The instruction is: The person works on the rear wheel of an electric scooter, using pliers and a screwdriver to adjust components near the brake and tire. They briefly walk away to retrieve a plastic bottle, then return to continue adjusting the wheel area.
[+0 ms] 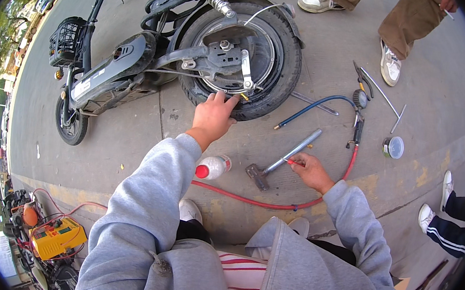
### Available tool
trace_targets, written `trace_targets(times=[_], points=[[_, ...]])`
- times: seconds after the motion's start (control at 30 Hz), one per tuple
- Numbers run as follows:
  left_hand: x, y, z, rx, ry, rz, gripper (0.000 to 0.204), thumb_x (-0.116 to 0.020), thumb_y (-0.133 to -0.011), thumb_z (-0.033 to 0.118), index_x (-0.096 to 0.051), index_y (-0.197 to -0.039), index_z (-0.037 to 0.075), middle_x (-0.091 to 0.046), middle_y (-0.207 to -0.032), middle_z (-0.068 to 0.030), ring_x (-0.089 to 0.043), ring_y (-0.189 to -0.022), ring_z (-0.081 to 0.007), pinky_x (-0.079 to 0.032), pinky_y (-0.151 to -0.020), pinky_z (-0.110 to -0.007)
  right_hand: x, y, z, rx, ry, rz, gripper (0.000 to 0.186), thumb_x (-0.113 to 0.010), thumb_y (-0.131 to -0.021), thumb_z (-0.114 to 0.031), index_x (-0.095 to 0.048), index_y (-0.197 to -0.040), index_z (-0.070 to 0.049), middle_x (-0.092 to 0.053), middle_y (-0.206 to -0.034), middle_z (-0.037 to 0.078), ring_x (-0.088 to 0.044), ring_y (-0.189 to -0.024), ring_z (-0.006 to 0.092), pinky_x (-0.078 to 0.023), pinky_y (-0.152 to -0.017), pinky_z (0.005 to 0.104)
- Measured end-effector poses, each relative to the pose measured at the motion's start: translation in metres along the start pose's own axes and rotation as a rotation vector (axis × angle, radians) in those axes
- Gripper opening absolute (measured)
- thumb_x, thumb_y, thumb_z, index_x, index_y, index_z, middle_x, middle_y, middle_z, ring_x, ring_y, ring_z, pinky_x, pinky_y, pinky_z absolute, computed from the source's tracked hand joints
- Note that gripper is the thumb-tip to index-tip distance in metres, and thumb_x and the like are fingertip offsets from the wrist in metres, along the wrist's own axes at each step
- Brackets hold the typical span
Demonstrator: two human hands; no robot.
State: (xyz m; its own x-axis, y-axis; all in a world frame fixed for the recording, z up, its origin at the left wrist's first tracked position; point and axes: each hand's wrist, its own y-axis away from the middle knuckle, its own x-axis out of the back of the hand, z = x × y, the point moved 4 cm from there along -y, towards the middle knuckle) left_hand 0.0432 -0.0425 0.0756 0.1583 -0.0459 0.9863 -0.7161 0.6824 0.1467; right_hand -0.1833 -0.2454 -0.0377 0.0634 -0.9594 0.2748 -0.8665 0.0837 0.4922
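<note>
At the near left sits a yellow box-shaped device point(58, 238). Far left, a black electric two-wheeler point(113, 70) lies on its side on the ground, its rear wheel point(287, 66) at far centre. The left hand point(212, 117) touches that tyre's near edge, fingers slightly spread, thumb apart. Nearer lies a white bottle point(216, 167) with a red cap, then a hammer point(257, 177). Just beside its handle, the right hand point(311, 173) pinches a small red-handled tool point(292, 162). Farther right are a pressure gauge point(360, 98) and round tub point(394, 147).
</note>
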Motion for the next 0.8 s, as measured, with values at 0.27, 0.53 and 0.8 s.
trace_targets(times=[0.27,0.53,0.8], points=[[0.003,-0.004,0.001,0.003,-0.031,-0.024,0.065,-0.082,-0.07,0.029,-0.059,-0.131,0.021,-0.056,-0.109,-0.0085,-0.058,-0.107,-0.0276,-0.054,-0.08,-0.04,0.002,0.004,-0.002,-0.007,-0.026,0.006,0.025,-0.064,-0.09,-0.007,-0.063,-0.112,0.003,-0.069,-0.1,0.01,-0.063,-0.09,0.0155,-0.052,-0.081,0.0305],[-0.003,-0.003,0.001,-0.024,-0.03,0.004,0.066,-0.082,-0.07,0.028,-0.058,-0.131,0.02,-0.056,-0.109,-0.0095,-0.057,-0.107,-0.0281,-0.054,-0.08,-0.04,0.014,-0.008,-0.033,0.037,0.002,0.096,0.026,-0.064,-0.09,-0.015,-0.064,-0.108,0.004,-0.069,-0.095,0.017,-0.066,-0.088,0.0238,-0.052,-0.08,0.0354],[-0.004,-0.013,0.019,-0.002,0.041,-0.104,0.068,-0.08,-0.073,0.02,-0.054,-0.136,0.016,-0.053,-0.115,-0.0113,-0.056,-0.11,-0.0305,-0.051,-0.09,-0.041,0.037,-0.072,-0.131,0.28,-0.042,0.253,0.025,-0.063,-0.09,-0.017,-0.064,-0.104,0.004,-0.068,-0.089,0.014,-0.063,-0.081,0.0189,-0.05,-0.076,0.0328]])
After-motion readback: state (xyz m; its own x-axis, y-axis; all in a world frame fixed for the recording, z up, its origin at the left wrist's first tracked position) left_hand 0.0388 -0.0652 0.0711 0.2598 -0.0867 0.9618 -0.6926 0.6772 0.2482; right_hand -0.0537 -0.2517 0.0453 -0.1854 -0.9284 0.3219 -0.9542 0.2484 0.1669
